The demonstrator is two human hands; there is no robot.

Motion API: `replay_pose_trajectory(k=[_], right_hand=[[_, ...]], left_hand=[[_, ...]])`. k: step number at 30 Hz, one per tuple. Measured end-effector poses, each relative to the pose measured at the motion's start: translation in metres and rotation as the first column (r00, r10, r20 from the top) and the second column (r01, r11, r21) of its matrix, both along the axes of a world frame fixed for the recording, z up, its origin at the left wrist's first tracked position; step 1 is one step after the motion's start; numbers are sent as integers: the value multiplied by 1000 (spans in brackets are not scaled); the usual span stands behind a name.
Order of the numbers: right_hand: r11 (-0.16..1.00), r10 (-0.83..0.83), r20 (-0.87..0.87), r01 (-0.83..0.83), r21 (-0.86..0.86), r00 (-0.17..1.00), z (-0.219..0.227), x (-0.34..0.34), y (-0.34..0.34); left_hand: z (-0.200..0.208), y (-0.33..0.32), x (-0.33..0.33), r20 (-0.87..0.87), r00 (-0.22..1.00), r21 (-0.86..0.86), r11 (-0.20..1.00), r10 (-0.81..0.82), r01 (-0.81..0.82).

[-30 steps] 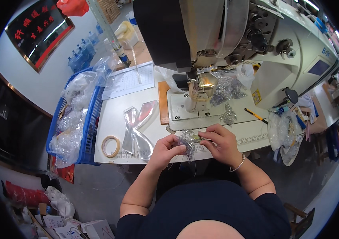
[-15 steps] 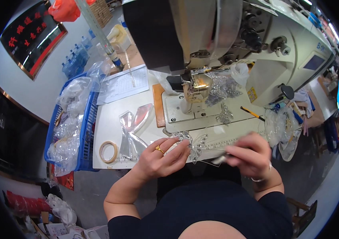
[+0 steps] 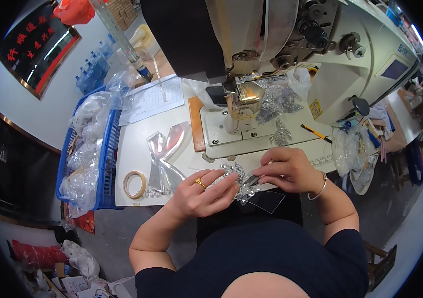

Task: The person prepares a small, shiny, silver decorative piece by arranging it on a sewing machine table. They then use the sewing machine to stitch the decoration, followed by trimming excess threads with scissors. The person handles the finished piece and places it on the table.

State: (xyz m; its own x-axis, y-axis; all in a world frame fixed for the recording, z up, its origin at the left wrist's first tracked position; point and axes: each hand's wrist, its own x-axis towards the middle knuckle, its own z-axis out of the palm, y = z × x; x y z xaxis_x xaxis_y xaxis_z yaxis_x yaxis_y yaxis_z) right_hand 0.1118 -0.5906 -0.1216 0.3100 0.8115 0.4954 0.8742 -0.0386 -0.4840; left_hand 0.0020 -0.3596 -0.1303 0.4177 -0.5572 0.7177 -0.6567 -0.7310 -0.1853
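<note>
My left hand (image 3: 205, 193), with a gold ring, pinches a silvery beaded, butterfly-shaped appliqué (image 3: 243, 192) at the table's front edge. My right hand (image 3: 287, 171), a bangle on its wrist, is closed on a small grey metal tool (image 3: 252, 181). The tool's tip meets the appliqué beside my left fingertips; its exact kind is mostly hidden by my fingers. Thin pale strands trail from the appliqué past the edge. Beyond my hands stands a sewing machine (image 3: 243, 107), with another beaded piece (image 3: 281, 134) on its bed.
A tape roll (image 3: 135, 185) and clear plastic pieces (image 3: 164, 159) lie at left, next to a blue basket (image 3: 107, 179) of plastic bags. More beaded pieces (image 3: 276, 102) lie behind the needle area. A yellow-black pencil-like tool (image 3: 315, 133) and a plastic bag (image 3: 348, 151) are at right.
My right hand has moved left and up, bringing the grey tool to the appliqué. My left hand stays nearly in place, still holding the appliqué.
</note>
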Motion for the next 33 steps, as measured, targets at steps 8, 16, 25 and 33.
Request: replay_pose_trajectory(k=[8,16,25,33], right_hand=[[996,-42,-236,60,69,971,-11,5,-4],[999,0,-225,11,50,974,-12,9,1],[996,93,-241,-88,32,966,-11,16,1],[970,97,-667,80,230,739,-23,21,-4]], left_hand=[[-4,4,2,-15,1000,-8,1000,-20,20],[-8,4,3,-13,1000,-10,1000,-27,27],[-9,5,2,-41,998,-44,998,-42,40],[-6,15,10,-828,524,-419,841,-200,-341]])
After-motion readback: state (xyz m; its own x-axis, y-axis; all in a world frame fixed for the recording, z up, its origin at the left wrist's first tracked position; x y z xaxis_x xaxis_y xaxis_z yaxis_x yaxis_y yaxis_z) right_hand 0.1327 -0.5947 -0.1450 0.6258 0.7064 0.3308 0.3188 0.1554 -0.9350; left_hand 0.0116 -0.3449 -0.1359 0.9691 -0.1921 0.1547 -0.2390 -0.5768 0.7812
